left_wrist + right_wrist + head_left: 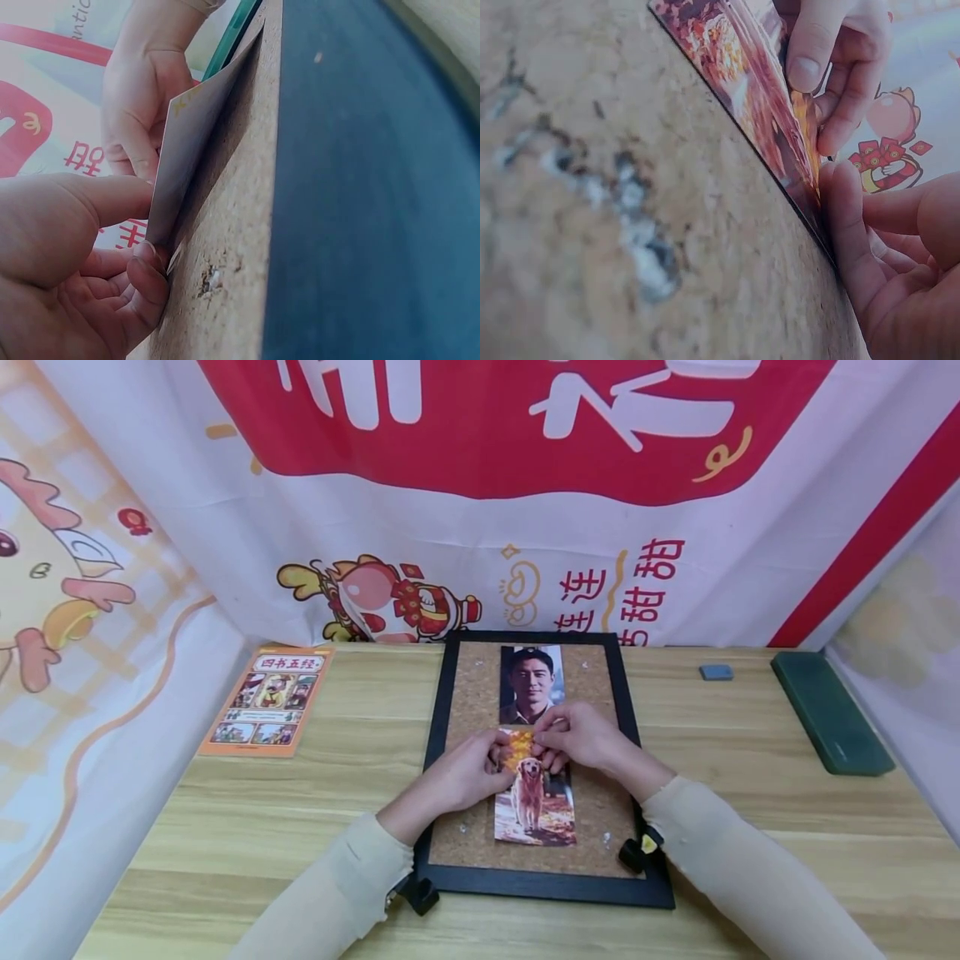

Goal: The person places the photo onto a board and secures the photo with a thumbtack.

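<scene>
A photo of a golden dog among autumn leaves [529, 802] lies over a cork board [468, 827] in a black frame. At the photo's left edge, my left hand [468, 770] pinches it between thumb and fingers. My right hand [581, 737] grips its upper right part, close to the other hand. The left wrist view shows the photo's pale back [184, 146] tilted up off the cork. A portrait photo [531, 681] sits above it on the board, its lower edge overlapped by the right hand and the dog photo.
The board's black frame [547, 883] rests on a wooden table [360, 710]. An orange-covered booklet [262, 702] lies at the left. A small blue block [716, 672] and a dark green case [831, 714] are at the right. Printed curtains [420, 527] stand behind.
</scene>
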A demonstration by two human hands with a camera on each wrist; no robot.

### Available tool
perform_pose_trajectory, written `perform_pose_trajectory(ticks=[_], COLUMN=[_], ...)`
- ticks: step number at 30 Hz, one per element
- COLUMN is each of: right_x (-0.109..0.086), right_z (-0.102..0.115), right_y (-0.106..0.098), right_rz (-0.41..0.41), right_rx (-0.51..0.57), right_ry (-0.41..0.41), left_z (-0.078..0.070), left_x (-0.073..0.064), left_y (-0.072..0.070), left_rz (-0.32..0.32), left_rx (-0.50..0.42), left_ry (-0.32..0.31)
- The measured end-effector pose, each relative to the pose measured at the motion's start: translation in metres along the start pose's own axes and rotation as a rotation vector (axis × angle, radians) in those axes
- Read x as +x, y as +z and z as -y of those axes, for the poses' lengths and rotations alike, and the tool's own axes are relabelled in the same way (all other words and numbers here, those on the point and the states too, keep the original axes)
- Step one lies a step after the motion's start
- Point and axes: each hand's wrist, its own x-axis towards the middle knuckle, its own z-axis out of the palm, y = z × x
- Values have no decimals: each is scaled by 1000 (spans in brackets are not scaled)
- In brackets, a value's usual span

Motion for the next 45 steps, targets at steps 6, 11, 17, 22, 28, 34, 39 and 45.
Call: perform_pose_trajectory(ticks=[6,11,17,22,28,34,39,45], right_x=[4,6,8,8,12,15,15,14], right_z=[4,6,10,14,15,17,18,17], right_y=[3,4,6,7,8,9,9,7], right_rz=[-3,-7,-2,-17,-29,-23,-27,-37], right_rx=[-13,-5,16,8,-37,-91,-147,-293], right_ry=[27,52,86,110,161,173,162,190], left_z=[2,2,8,14,7,2,1,2], left_x=[0,0,3,8,4,1,0,0], left_y=[1,0,3,7,4,1,0,0], left_rz=[1,6,10,13,10,9,10,9], left_rx=[18,-3,3,10,6,5,-1,22], left_ry=[-8,2,-18,-29,-30,-22,-14,-11])
